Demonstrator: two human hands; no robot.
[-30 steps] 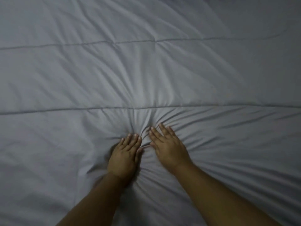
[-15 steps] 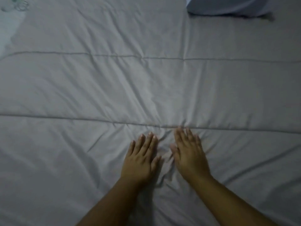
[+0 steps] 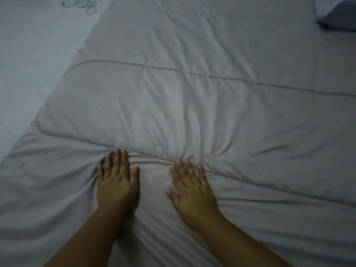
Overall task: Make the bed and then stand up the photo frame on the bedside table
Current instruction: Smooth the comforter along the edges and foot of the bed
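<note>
A pale grey quilted comforter (image 3: 192,103) covers the bed and fills most of the view, with stitched seams running across it. My left hand (image 3: 116,182) lies flat on it, fingers straight, pressing the fabric into creases at a seam. My right hand (image 3: 192,189) is beside it, fingers spread and blurred by motion, flat on the cloth. Wrinkles fan out from both hands. The photo frame and bedside table are out of view.
The comforter's left edge runs diagonally; beyond it is a lighter sheet (image 3: 28,64) with a faint printed pattern (image 3: 82,3) at the top. A pillow corner (image 3: 339,14) shows at the top right.
Both hands slid forward over the comforter and drew apart. The view swung left, bringing the comforter's left edge and the lighter sheet into sight; the pillow moved to the top right.
</note>
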